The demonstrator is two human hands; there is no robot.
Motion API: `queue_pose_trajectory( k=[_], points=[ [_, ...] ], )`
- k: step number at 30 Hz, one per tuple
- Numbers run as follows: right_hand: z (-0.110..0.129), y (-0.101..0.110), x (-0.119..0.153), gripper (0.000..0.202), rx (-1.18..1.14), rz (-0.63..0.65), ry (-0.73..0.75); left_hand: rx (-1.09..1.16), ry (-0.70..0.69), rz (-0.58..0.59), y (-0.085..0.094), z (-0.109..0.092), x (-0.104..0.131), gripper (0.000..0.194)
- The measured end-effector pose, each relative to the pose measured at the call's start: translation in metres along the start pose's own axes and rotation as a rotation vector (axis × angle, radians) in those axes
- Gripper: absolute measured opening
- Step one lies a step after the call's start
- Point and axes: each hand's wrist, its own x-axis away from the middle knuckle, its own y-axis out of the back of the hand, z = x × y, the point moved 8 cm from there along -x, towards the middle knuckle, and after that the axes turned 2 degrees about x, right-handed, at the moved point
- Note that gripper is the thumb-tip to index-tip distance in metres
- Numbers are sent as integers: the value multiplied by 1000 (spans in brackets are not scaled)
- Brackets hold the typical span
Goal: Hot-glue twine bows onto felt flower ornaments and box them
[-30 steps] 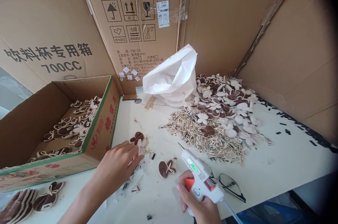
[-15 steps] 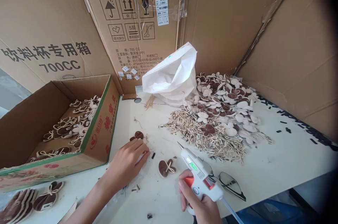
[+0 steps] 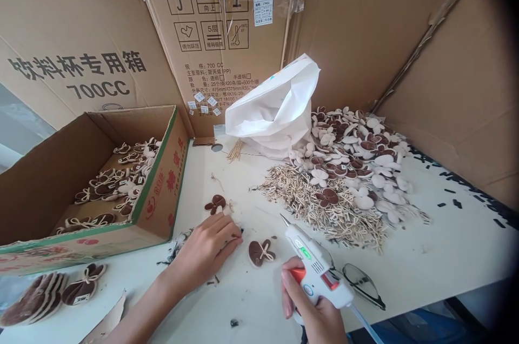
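While the right hand (image 3: 315, 311) wraps its fingers around a glue gun (image 3: 318, 267) at lower right of centre, the left hand (image 3: 214, 242) lies palm-down at lower centre, fingers curled and thumb close. A dark bit shows at its fingertips — pinched or merely touched, I cannot tell. Between the hands sits a brown bow piece (image 3: 255, 253). At upper left, the carton (image 3: 73, 14) reads "饮料杯专用箱 700CC"; the panel (image 3: 259, 57) at upper centre shows "向上", "5层" and "700 CC", its small lines partly covered by stickers (image 3: 204, 110) and a bag (image 3: 267, 127). A label (image 3: 263, 0) begins "90-620". Red lettering on the left-hand box (image 3: 180, 144) is hard to read. Glasses (image 3: 381, 301) are partly hidden behind the glue gun — and both arms run off the bottom edge.
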Motion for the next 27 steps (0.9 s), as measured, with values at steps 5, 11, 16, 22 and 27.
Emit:
queue_pose_trajectory(
  k=[5, 11, 16, 22, 27],
  points=[
    [0, 2, -1, 41, -38, -33, -12, 11, -8, 14, -6, -10, -12, 15],
    [-1, 3, -2, 42, -83, -73, 6, 130, -3, 107, -22, -5, -47, 15],
    [-2, 2, -4, 45, -108, -53, 24, 167, -112, 204, -39, -12, -80, 4],
    [-7, 4, -5, 44, -123, -52, 22, 170, -233, 277, -47, -27, -89, 11],
    [-7, 4, -5, 45, -109, -41, 28, 100, -305, 268, -48, -33, -85, 14]
  ],
)
